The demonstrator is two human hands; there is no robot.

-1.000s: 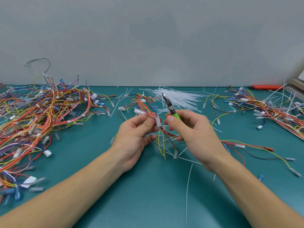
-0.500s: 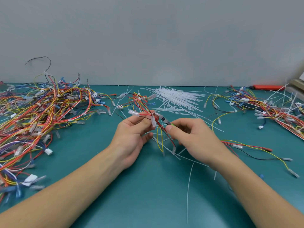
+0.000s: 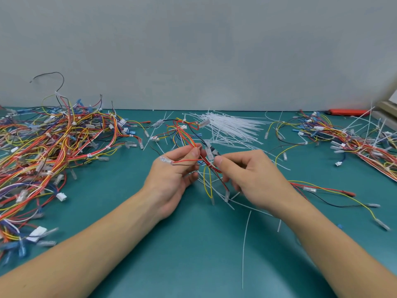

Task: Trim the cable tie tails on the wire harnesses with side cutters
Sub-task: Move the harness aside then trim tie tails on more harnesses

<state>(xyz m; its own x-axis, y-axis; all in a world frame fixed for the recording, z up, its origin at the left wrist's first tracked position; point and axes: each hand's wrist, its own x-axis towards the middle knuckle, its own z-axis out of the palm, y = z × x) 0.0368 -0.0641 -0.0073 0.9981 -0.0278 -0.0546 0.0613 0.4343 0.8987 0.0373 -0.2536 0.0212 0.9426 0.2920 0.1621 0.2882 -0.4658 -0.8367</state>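
Note:
My left hand (image 3: 175, 175) pinches a wire harness (image 3: 189, 138) of red, yellow and black wires just above the teal table (image 3: 193, 254). My right hand (image 3: 251, 175) grips the side cutters (image 3: 214, 152). Only their dark jaws show past my thumb, lowered against the harness beside a clear terminal sleeve (image 3: 208, 153). The cutter handles are hidden inside my fist. The harness's loose ends (image 3: 209, 186) hang down between my hands to the table.
A large heap of harnesses (image 3: 47, 151) covers the left side. Another pile (image 3: 352, 143) lies at the right. A bundle of white cable ties (image 3: 232, 125) sits behind my hands. Cut tie tails (image 3: 245, 244) lie near me. An orange tool (image 3: 349, 112) lies by the wall.
The side cutters have swung down from pointing upward to lying against the harness, their green handle now hidden in my right hand. My left hand has kept its pinch on the wires.

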